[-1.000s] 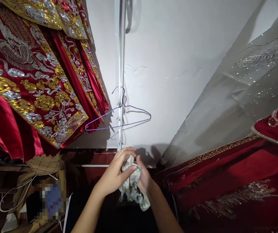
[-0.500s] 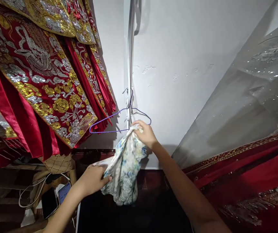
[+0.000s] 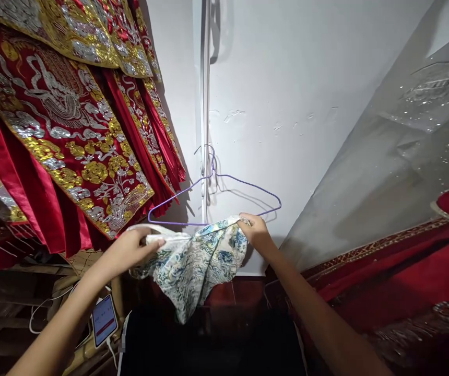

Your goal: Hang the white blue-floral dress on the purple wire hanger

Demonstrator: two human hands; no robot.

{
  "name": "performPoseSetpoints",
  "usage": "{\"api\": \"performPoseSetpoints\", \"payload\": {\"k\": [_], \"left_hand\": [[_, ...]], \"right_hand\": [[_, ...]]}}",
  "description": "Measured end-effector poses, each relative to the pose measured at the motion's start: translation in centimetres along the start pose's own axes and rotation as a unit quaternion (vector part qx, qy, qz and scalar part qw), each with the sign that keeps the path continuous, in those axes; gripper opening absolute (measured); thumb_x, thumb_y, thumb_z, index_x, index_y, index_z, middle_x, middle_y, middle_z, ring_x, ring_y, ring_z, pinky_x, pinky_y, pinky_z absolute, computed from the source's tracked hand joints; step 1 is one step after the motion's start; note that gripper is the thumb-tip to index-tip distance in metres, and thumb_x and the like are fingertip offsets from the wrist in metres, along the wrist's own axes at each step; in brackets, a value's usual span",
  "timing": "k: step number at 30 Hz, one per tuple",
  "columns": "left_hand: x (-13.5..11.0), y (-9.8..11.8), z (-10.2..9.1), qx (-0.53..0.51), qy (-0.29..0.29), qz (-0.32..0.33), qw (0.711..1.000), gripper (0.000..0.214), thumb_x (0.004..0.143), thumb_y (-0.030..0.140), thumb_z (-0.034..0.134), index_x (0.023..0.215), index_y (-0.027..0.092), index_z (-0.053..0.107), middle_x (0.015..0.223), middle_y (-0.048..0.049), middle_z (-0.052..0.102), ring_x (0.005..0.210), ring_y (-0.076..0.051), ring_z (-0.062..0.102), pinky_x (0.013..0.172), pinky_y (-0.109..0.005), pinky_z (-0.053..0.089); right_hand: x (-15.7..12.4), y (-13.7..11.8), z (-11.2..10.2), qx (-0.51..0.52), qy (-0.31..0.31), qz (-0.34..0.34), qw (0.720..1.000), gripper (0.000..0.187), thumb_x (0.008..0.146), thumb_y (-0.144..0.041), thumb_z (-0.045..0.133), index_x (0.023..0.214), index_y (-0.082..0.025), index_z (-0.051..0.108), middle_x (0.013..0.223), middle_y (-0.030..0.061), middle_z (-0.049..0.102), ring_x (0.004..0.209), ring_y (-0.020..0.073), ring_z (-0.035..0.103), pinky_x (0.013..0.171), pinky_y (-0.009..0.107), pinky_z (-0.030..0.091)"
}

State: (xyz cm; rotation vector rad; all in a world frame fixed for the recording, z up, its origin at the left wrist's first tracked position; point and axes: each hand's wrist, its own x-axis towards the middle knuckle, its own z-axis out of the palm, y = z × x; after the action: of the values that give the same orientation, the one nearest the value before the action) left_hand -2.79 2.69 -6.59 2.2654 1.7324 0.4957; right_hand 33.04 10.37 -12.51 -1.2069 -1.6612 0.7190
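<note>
A white cloth with a blue and green floral print (image 3: 193,261) is stretched between my two hands just below a purple wire hanger (image 3: 224,196). My left hand (image 3: 130,249) pinches its left edge, fingers closed. My right hand (image 3: 256,232) grips its right top corner, close under the hanger's lower wire. The cloth's middle sags down to a point. The hanger hangs by its hook on a thin white vertical pipe (image 3: 204,104) against the white wall.
Red garments with gold and silver embroidery (image 3: 60,120) hang at the left. A grey sheer cover over red embroidered cloth (image 3: 397,172) fills the right. A phone with a lit screen (image 3: 103,319) and cables lie low on the left, near a woven item.
The bunched cloth has been raised and pulled apart: my left hand moved left and up, my right hand up to the hanger. The hanger's right end now shows.
</note>
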Motion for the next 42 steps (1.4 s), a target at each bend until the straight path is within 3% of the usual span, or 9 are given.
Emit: {"api": "performPoseSetpoints", "payload": {"k": [6, 15, 19, 24, 29, 31, 36, 39, 42], "left_hand": [[3.3, 0.5, -2.4, -0.034, 0.129, 0.113, 0.985, 0.042, 0.087, 0.044, 0.057, 0.12, 0.02, 0.068, 0.136, -0.0078, 0.062, 0.126, -0.03, 0.056, 0.11, -0.038, 0.039], [2.6, -1.2, -2.2, 0.026, -0.015, 0.146, 0.989, 0.031, 0.085, 0.04, 0.059, 0.107, 0.025, 0.075, 0.135, -0.0054, 0.063, 0.128, -0.03, 0.055, 0.114, -0.041, 0.036], [1.1, -1.9, -2.2, 0.017, 0.003, 0.107, 0.994, 0.035, 0.085, 0.047, 0.058, 0.105, 0.024, 0.076, 0.139, -0.0065, 0.06, 0.131, -0.033, 0.052, 0.114, -0.042, 0.037], [2.4, 0.8, -4.2, -0.066, 0.102, 0.099, 0.988, 0.043, 0.094, 0.046, 0.045, 0.123, 0.021, 0.065, 0.145, -0.0065, 0.055, 0.131, -0.029, 0.051, 0.112, -0.036, 0.036], [7.1, 4.0, -4.2, -0.098, 0.136, 0.101, 0.981, 0.044, 0.091, 0.045, 0.048, 0.122, 0.017, 0.064, 0.116, -0.0076, 0.071, 0.102, -0.025, 0.064, 0.092, -0.032, 0.047], [8.1, 3.9, -3.9, -0.102, 0.116, 0.104, 0.983, 0.045, 0.089, 0.047, 0.051, 0.115, 0.016, 0.07, 0.106, -0.0072, 0.074, 0.099, -0.027, 0.065, 0.091, -0.033, 0.048], [8.2, 2.8, -4.3, -0.17, 0.051, 0.094, 0.98, 0.049, 0.086, 0.054, 0.056, 0.108, 0.015, 0.076, 0.101, -0.008, 0.076, 0.099, -0.03, 0.066, 0.088, -0.035, 0.05], [8.2, 3.2, -5.1, -0.229, 0.011, 0.066, 0.971, 0.048, 0.08, 0.055, 0.063, 0.106, 0.016, 0.077, 0.098, -0.0069, 0.076, 0.089, -0.028, 0.067, 0.075, -0.033, 0.053], [8.5, 3.1, -5.5, -0.269, 0.004, 0.044, 0.962, 0.043, 0.075, 0.052, 0.069, 0.095, 0.016, 0.078, 0.089, -0.0067, 0.075, 0.076, -0.024, 0.065, 0.064, -0.029, 0.05]], "right_hand": [[-0.8, -1.5, -1.1, -0.007, 0.005, -0.011, 1.0, 0.027, 0.08, -0.033, 0.05, 0.06, -0.02, 0.036, 0.06, -0.0028, 0.032, 0.059, 0.0121, 0.032, 0.054, 0.026, 0.025], [-0.6, -0.6, -0.5, -0.081, 0.045, -0.014, 0.996, 0.024, 0.079, -0.031, 0.05, 0.061, -0.02, 0.039, 0.059, -0.0039, 0.034, 0.06, 0.012, 0.032, 0.055, 0.024, 0.025], [-0.4, -0.3, 0.0, -0.085, 0.046, -0.008, 0.995, 0.027, 0.078, -0.033, 0.051, 0.059, -0.021, 0.037, 0.057, -0.0044, 0.032, 0.059, 0.0118, 0.031, 0.054, 0.025, 0.024], [-1.1, -1.3, 1.1, -0.01, 0.015, 0.021, 1.0, 0.03, 0.082, -0.038, 0.05, 0.06, -0.021, 0.039, 0.057, -0.0039, 0.033, 0.058, 0.0119, 0.031, 0.053, 0.025, 0.025], [-3.0, -3.1, 1.5, 0.003, -0.055, -0.013, 0.998, 0.02, 0.084, -0.034, 0.049, 0.069, -0.021, 0.051, 0.06, -0.004, 0.039, 0.058, 0.0126, 0.036, 0.056, 0.025, 0.03], [-3.6, -3.4, 0.5, -0.006, -0.054, -0.029, 0.998, 0.013, 0.08, -0.026, 0.05, 0.087, -0.022, 0.06, 0.06, -0.0052, 0.042, 0.056, 0.0124, 0.037, 0.055, 0.024, 0.031], [-2.7, -2.9, -4.5, -0.015, 0.173, -0.017, 0.985, 0.081, 0.066, -0.015, 0.057, 0.144, -0.021, 0.041, 0.064, -0.0057, 0.051, 0.055, 0.0134, 0.046, 0.054, 0.024, 0.036], [-0.4, -2.8, -8.3, -0.071, 0.146, 0.007, 0.987, 0.07, 0.065, -0.017, 0.06, 0.135, -0.014, 0.057, 0.059, -0.0048, 0.052, 0.05, 0.0119, 0.043, 0.049, 0.024, 0.032], [2.0, -3.9, -11.5, -0.077, 0.035, 0.018, 0.996, 0.026, 0.067, -0.023, 0.068, 0.088, -0.013, 0.076, 0.054, -0.0017, 0.055, 0.049, 0.011, 0.044, 0.048, 0.025, 0.03]]}}
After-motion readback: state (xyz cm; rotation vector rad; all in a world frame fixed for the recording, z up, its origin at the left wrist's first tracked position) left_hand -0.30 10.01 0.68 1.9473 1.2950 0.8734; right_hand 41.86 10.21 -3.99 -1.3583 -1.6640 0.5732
